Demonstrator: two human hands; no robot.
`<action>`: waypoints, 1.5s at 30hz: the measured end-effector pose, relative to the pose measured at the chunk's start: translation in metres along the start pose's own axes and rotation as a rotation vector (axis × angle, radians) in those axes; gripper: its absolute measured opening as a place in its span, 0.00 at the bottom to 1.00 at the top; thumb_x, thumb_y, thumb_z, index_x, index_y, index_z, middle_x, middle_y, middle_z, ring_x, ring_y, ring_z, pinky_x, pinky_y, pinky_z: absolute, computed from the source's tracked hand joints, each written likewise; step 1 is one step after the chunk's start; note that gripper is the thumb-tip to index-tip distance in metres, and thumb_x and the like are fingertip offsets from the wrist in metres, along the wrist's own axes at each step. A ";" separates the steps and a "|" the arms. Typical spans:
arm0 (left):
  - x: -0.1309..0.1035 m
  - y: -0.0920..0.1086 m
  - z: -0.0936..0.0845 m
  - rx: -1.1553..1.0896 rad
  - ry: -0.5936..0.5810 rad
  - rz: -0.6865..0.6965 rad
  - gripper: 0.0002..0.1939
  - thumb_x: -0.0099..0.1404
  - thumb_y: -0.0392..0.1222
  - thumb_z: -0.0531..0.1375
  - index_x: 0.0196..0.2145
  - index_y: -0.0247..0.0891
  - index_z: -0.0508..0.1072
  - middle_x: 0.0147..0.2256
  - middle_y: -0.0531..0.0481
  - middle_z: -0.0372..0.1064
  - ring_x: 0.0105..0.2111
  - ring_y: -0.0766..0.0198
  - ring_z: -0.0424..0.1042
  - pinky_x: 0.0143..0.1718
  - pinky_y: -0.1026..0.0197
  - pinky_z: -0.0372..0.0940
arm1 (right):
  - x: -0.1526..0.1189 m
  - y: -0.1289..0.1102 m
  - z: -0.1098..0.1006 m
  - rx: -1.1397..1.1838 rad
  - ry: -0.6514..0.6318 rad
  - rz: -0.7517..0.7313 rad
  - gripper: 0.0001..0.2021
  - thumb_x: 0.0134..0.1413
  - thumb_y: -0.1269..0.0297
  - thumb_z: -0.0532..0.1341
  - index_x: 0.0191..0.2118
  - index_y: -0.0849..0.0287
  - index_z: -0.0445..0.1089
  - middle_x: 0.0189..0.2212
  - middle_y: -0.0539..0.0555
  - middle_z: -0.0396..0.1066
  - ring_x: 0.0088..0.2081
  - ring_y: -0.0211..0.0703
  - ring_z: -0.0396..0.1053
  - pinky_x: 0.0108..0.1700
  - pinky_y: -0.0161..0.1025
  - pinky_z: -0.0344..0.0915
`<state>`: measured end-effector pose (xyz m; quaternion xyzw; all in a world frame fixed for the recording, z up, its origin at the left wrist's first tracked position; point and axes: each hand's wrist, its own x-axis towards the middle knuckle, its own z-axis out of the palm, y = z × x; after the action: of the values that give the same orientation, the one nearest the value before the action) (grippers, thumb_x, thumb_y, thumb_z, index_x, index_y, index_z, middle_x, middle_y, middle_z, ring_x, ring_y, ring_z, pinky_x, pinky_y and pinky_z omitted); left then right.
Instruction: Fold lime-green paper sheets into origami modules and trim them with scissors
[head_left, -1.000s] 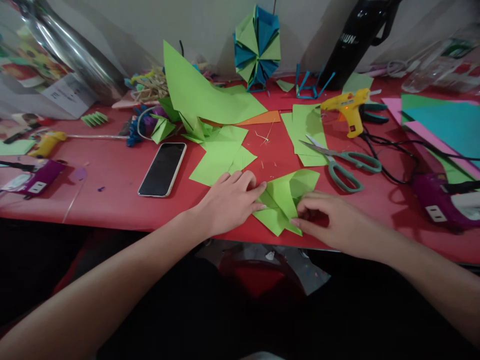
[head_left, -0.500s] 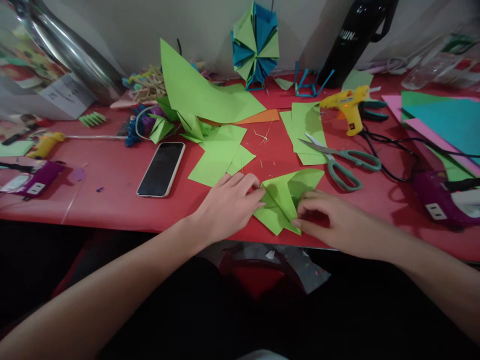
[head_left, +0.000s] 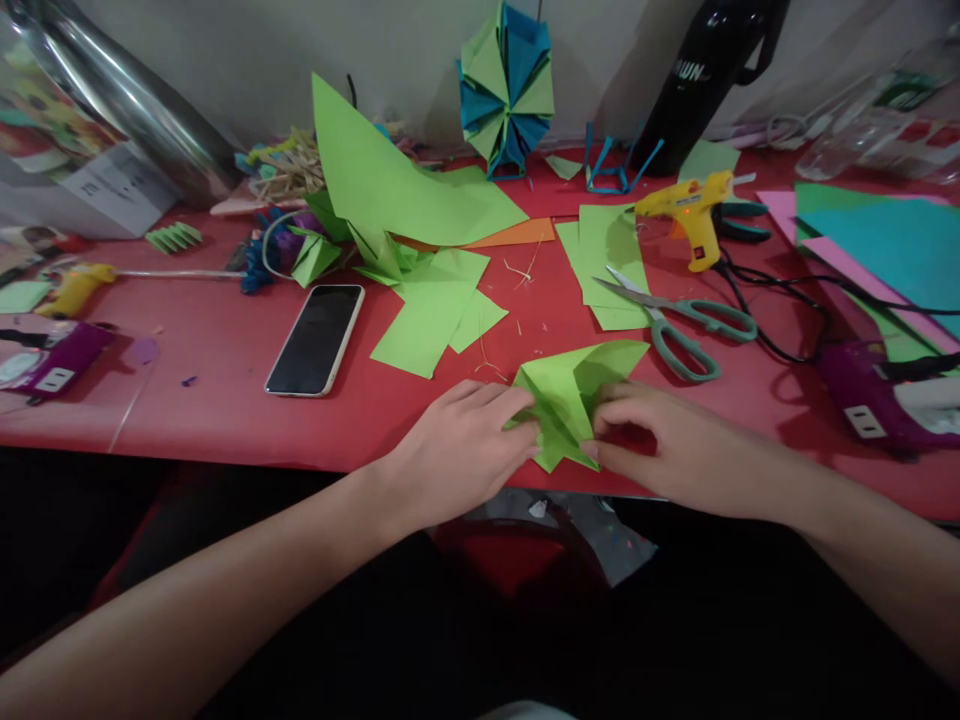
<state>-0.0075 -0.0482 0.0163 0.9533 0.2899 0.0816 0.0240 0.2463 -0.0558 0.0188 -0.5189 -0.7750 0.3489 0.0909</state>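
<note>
A creased green paper [head_left: 562, 393] with raised folds lies at the front edge of the red table [head_left: 225, 400]. My left hand [head_left: 469, 450] grips its left side, fingers bent. On the right side my right hand [head_left: 660, 440] pinches the paper between thumb and fingers, near its lower right corner. Flat green sheets [head_left: 435, 310] lie behind my left hand. Scissors [head_left: 679, 320] with grey-green handles rest partly open behind my right hand. More green sheets [head_left: 615, 260] are beside the blades.
A phone [head_left: 315, 340] lies left of the sheets. Behind stand a blue and green paper wheel [head_left: 508, 90] and a black bottle [head_left: 697, 85]. A yellow glue gun [head_left: 694, 215], black cables and a purple power strip [head_left: 870, 395] are at the right.
My left hand has moved slightly down and toward the right along the paper's left side. The paper's left part is drawn inward. My right hand keeps its pinch.
</note>
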 end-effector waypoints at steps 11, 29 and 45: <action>0.001 -0.001 0.000 -0.027 -0.004 -0.012 0.13 0.76 0.42 0.54 0.45 0.36 0.79 0.50 0.42 0.74 0.45 0.53 0.76 0.44 0.52 0.68 | 0.002 -0.006 -0.001 -0.004 -0.025 0.039 0.13 0.61 0.54 0.62 0.28 0.53 0.70 0.33 0.53 0.73 0.35 0.47 0.71 0.37 0.46 0.66; 0.002 0.001 0.001 -0.101 0.013 -0.145 0.22 0.73 0.46 0.61 0.59 0.32 0.66 0.59 0.33 0.66 0.58 0.45 0.70 0.58 0.43 0.69 | -0.001 0.005 0.001 0.238 -0.070 0.099 0.07 0.61 0.58 0.65 0.40 0.52 0.67 0.40 0.51 0.76 0.41 0.45 0.74 0.43 0.43 0.69; 0.001 -0.006 0.010 -0.056 -0.118 -0.087 0.27 0.78 0.49 0.51 0.68 0.34 0.61 0.71 0.37 0.55 0.71 0.43 0.54 0.70 0.38 0.53 | -0.003 0.004 0.001 0.088 -0.032 0.058 0.11 0.60 0.51 0.66 0.41 0.51 0.70 0.41 0.50 0.74 0.43 0.45 0.72 0.44 0.43 0.68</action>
<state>-0.0081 -0.0431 0.0059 0.9419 0.3266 0.0322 0.0710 0.2500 -0.0582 0.0165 -0.5310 -0.7450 0.3935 0.0909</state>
